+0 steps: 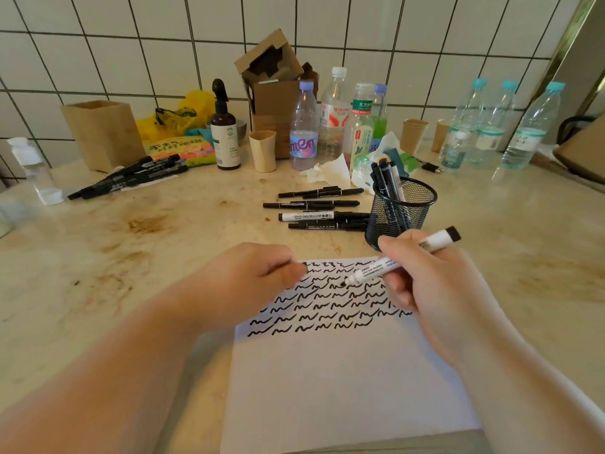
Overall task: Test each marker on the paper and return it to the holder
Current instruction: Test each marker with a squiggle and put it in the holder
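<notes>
Right hand [422, 283] clamps a light, rigid whiteboard marker [397, 262] mid-barrel, tip over the scribbled paper [343, 371]; left hand [258, 276] closed, apparently pinching its cap, near the mesh holder [401, 211].

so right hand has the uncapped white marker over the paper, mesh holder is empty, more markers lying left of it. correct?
One error: the mesh holder isn't empty; the head view shows several markers standing in it. The rest holds: the right hand has the uncapped white marker over the paper, and more markers lie left of the holder.
</notes>
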